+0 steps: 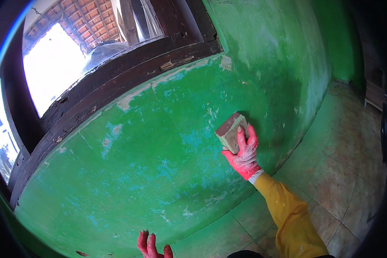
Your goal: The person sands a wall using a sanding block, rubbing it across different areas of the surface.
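Note:
My right hand (245, 156), in a dusty red-pink glove, grips a rectangular sanding block (231, 137). The block has a brown face and tan sides smeared with pale green dust. It is held at the green painted wall (142, 138), whose coat is worn through to light blue and whitish patches. My left hand (153, 245), gloved alike, shows only its fingers at the bottom edge. They are apart near the foot of the wall, with nothing seen in them; the palm is out of view.
Above the wall's worn part runs a dark, chipped wooden window frame (116, 72), with roof tiles (87, 19) visible outside. A tiled floor (329, 193), coated with green dust along the wall, lies to the right. Dark furniture (374, 93) stands at the far right.

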Available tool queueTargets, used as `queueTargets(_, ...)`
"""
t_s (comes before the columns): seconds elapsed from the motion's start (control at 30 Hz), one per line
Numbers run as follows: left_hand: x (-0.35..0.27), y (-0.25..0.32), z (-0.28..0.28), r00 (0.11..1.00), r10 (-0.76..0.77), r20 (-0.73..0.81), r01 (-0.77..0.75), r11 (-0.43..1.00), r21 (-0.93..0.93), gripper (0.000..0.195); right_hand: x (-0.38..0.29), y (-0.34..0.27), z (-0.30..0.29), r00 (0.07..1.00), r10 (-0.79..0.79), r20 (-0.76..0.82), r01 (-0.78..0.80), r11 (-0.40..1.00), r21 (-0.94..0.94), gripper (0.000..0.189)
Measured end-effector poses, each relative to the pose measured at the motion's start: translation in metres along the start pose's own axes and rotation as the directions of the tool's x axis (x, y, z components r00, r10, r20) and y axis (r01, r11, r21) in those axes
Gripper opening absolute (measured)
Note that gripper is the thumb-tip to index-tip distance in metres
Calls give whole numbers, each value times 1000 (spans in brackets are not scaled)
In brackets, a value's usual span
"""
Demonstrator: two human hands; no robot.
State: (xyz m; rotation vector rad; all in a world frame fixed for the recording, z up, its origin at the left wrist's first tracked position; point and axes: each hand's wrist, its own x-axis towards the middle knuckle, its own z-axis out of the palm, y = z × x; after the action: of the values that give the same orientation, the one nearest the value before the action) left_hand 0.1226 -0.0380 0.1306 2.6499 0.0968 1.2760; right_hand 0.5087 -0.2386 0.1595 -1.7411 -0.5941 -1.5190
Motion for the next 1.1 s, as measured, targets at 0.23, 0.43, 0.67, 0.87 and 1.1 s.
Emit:
queueTargets(0.23, -4, -8, 11, 999, -6, 37, 6, 1000, -16, 57, 216, -41, 6, 987, 108, -118, -110, 994, -14, 85)
queueTargets(0.43, 3, -6, 4, 1000, -2, 14, 2, 1000, 19, 55, 136, -40, 19, 965, 228, -132, -222, 973, 56, 86)
queueTargets(0.67, 1, 7, 2, 999, 33, 23, -31, 997, -65, 53, -167, 17, 11, 914, 404, -44, -405, 914, -25, 104)
queueTargets(0.87, -5, 2, 19, 999, 39, 34, -37, 998, -60, 52, 115, -20, 8, 982, 173, -77, -168, 984, 65, 88)
queueTargets(1.1, 4, 3, 21, 999, 35, 13, -34, 996, -81, 55, 96, -26, 18, 993, 100, -55, -94, 991, 91, 92)
